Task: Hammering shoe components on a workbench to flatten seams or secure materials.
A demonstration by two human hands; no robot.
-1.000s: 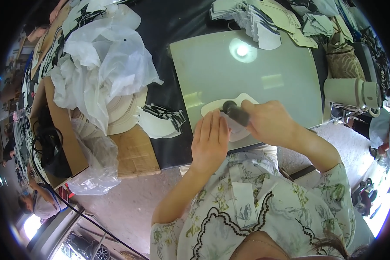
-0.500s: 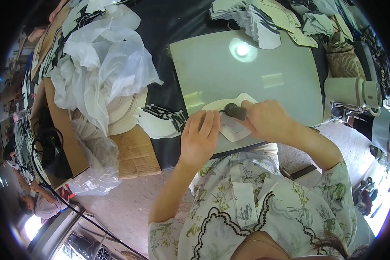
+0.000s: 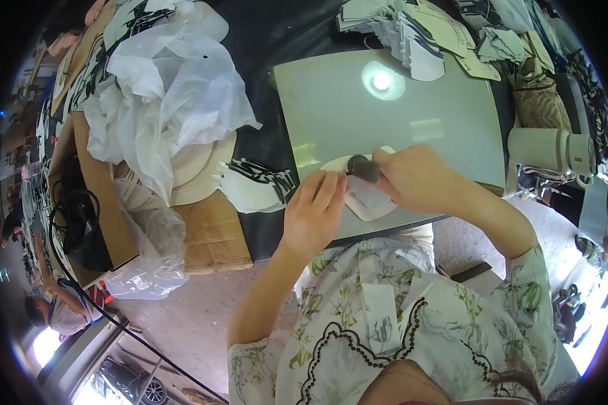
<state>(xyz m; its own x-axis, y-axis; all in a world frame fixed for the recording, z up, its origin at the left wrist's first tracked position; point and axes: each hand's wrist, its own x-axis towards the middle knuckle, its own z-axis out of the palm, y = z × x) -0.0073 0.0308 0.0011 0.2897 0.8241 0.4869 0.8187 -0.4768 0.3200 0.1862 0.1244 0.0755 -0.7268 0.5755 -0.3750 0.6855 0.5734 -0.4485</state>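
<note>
White cut-out piece [image 3: 368,199] looked thin and floppy, best pinned flat near its edge; left hand [image 3: 314,212] pressed it open-palmed, right hand [image 3: 415,179] gripped a dark tool [image 3: 363,167] on the worktop [image 3: 439,115].

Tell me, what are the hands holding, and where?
The right hand grips a small dark round-ended tool by its handle end. The left hand presses flat on a white curved cut piece.

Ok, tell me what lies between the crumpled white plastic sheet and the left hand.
In the head view, a black-and-white patterned cut piece lies on the dark table between the white plastic sheet and the left hand.
</note>
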